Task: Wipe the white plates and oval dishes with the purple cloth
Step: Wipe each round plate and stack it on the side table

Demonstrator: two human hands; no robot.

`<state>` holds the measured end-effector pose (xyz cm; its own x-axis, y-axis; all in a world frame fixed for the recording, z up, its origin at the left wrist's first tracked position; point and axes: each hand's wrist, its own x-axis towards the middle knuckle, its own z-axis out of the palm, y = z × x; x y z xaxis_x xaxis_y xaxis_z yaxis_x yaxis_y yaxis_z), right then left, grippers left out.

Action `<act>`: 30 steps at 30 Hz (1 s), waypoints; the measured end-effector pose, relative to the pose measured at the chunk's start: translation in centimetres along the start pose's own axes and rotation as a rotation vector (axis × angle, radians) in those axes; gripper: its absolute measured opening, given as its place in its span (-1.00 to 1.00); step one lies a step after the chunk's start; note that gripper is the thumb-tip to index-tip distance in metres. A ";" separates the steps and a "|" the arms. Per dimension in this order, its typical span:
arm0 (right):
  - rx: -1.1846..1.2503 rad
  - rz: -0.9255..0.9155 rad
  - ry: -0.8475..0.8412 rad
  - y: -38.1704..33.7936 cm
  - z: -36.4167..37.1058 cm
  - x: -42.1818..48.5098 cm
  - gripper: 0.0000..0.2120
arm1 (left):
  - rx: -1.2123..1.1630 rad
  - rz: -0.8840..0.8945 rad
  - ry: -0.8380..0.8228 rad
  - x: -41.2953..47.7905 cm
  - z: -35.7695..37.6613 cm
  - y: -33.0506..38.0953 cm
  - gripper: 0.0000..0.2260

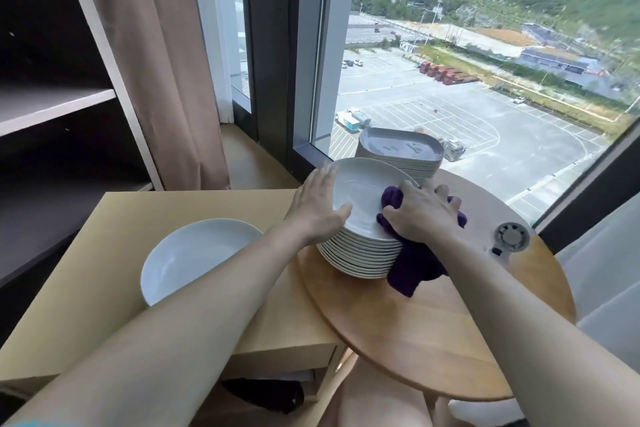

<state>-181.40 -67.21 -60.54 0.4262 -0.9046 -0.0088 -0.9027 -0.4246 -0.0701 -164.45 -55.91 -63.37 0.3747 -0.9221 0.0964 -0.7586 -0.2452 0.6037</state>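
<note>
Purple cloth (pixel 414 262), clutched in your right grip (pixel 422 215), presses on the top plate (pixel 360 194) of the stack (pixel 363 255) on the round bench (pixel 433 340), hiding its right edge; your left grip (pixel 317 208) pinches the left rim.

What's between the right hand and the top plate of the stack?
The purple cloth, bunched under the right hand and pressed against the top plate; the head view shows it.

High-rise room; window (pixel 450 80), curtain (pixel 156 62), shelving (pixel 52 107).
</note>
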 end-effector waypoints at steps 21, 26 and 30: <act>0.080 -0.220 0.196 -4.2 2.4 6.9 -0.61 | -0.221 0.010 0.097 0.8 2.0 -1.3 -0.21; 0.224 -0.287 0.118 -4.7 2.2 6.0 -0.60 | -0.162 0.000 0.116 0.7 2.1 -1.1 -0.24; 0.375 -0.360 0.004 -5.7 2.1 4.2 -0.67 | -0.091 -0.019 0.139 0.4 2.1 -0.8 -0.28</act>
<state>-174.35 -68.48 -62.29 0.7052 -0.7039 0.0851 -0.6150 -0.6669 -0.4208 -164.87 -56.75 -65.48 0.4634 -0.8658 0.1889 -0.7016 -0.2283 0.6750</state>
